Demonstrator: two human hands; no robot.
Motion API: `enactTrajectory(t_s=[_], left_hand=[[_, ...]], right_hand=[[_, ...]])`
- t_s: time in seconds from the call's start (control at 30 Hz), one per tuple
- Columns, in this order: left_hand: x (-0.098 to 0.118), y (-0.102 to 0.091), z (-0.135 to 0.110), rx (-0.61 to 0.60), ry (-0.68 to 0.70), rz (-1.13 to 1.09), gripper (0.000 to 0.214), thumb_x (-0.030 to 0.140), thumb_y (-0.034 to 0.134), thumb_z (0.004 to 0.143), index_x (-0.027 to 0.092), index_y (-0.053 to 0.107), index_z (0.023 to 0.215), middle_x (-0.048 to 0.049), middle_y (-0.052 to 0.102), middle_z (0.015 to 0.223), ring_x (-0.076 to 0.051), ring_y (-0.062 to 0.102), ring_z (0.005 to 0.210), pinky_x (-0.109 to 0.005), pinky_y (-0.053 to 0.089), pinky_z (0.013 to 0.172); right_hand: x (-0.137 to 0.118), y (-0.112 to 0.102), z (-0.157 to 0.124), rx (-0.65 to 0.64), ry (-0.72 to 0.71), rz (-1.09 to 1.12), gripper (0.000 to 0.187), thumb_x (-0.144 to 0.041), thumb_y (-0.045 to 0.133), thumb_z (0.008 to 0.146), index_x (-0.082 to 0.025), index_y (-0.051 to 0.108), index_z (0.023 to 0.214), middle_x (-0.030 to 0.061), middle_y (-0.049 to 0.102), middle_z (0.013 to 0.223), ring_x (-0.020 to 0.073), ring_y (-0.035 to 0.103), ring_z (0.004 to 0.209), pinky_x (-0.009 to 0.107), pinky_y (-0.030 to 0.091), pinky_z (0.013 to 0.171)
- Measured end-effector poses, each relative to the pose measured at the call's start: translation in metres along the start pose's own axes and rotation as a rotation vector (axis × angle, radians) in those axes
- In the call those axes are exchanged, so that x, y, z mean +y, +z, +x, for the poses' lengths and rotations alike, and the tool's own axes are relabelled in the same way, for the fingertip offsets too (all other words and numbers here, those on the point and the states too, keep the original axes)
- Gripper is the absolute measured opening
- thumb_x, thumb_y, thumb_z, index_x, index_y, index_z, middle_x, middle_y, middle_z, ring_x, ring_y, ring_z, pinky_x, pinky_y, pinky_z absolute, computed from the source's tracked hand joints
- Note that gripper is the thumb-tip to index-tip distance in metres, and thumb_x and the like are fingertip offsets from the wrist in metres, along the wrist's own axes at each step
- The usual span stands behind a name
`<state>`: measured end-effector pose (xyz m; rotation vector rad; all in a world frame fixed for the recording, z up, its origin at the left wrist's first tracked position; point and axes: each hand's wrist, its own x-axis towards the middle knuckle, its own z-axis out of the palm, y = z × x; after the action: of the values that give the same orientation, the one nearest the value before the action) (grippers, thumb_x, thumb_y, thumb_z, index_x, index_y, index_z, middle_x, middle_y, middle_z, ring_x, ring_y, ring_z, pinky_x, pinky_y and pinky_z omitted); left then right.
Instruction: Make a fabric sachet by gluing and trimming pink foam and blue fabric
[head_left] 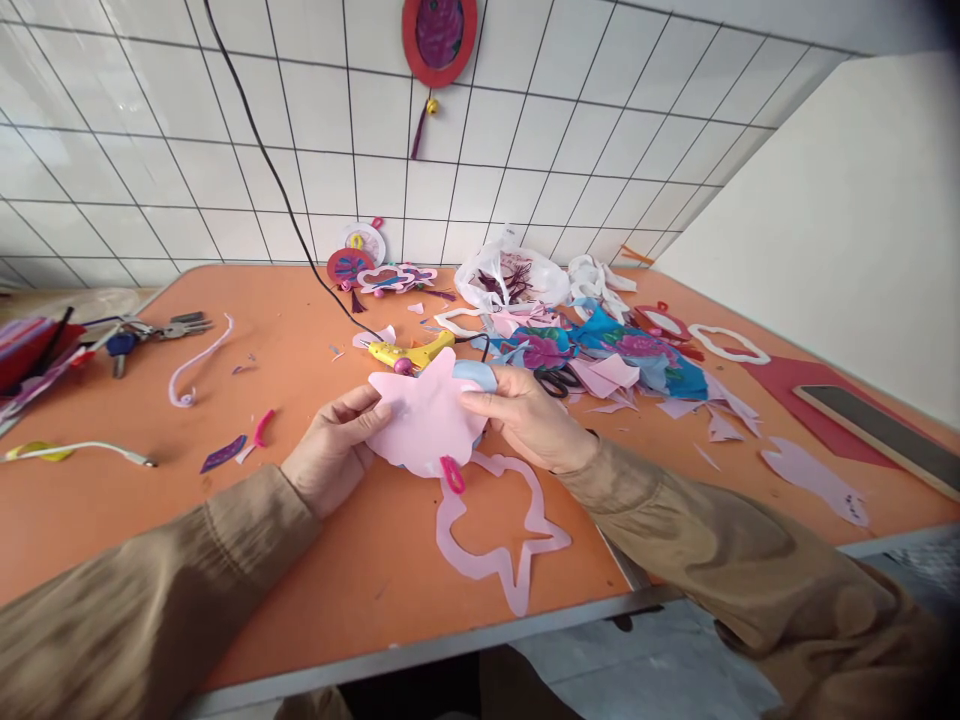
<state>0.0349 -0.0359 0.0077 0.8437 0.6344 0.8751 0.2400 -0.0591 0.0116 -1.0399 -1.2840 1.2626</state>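
Note:
Between my hands is a pink fish-shaped paper cutout (427, 415), raised above the table. A small bright pink loop (451, 474) sticks out at its lower edge. My left hand (337, 440) pinches the cutout's left side, thumb on top. On the right side, my right hand (529, 415) grips it with the thumb on the front; a light blue piece (475, 376) shows by its fingers. Below lies a pink paper outline frame (446, 530) flat on the table. Just behind the cutout rests a yellow glue gun (412, 352), with a dark pink bead (403, 367) in front of it.
An orange table (315, 590) meets a tiled wall. Fabric and paper scraps (645, 345) and black scissors (556, 383) lie right of centre. A phone (877, 430) sits far right. Keys (120, 350) and a white cable (90, 450) are at left. A black cord (270, 170) hangs down.

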Motion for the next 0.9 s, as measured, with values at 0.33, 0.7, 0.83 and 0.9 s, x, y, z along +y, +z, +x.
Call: enactTrajectory(t_s=[0.33,0.7,0.83,0.9], left_hand=[[0.0004,0.0005,0.0012,0.095,0.028,-0.012,0.049,0.021,0.086,0.059,0.017,0.072,0.105,-0.0035,0.074,0.084,-0.015,0.067,0.071,-0.024,0.055,0.061],[-0.0041,0.0011,-0.0006,0.148,0.016,0.199,0.072,0.026,0.087,0.058,0.011,0.059,0.123,-0.0044,0.073,0.081,-0.016,0.066,0.062,-0.025,0.054,0.054],[-0.0024,0.0003,0.0001,0.161,0.021,0.231,0.068,0.027,0.087,0.058,0.011,0.059,0.119,-0.0017,0.071,0.072,-0.014,0.063,0.052,-0.023,0.050,0.045],[-0.0016,0.0001,0.0005,0.147,0.010,0.241,0.067,0.030,0.085,0.060,0.011,0.059,0.119,-0.0019,0.070,0.070,-0.014,0.061,0.049,-0.023,0.048,0.042]], right_hand=[[0.0044,-0.0035,0.0003,-0.057,-0.041,-0.186,0.010,-0.026,0.061,0.074,-0.017,0.057,0.072,-0.0020,0.054,0.072,0.0127,0.047,0.069,0.026,0.038,0.064],[0.0041,-0.0024,-0.0016,-0.121,0.021,-0.109,0.022,-0.034,0.068,0.074,-0.013,0.061,0.076,-0.0022,0.056,0.068,0.0111,0.050,0.064,0.025,0.040,0.060],[0.0032,-0.0014,-0.0005,-0.103,0.045,-0.086,0.024,-0.035,0.071,0.071,-0.012,0.065,0.078,-0.0013,0.059,0.068,0.0109,0.053,0.061,0.025,0.042,0.059],[0.0023,-0.0002,-0.0001,-0.084,0.065,-0.042,0.024,-0.034,0.073,0.069,-0.012,0.066,0.076,-0.0011,0.061,0.067,0.0107,0.054,0.060,0.025,0.043,0.057]])
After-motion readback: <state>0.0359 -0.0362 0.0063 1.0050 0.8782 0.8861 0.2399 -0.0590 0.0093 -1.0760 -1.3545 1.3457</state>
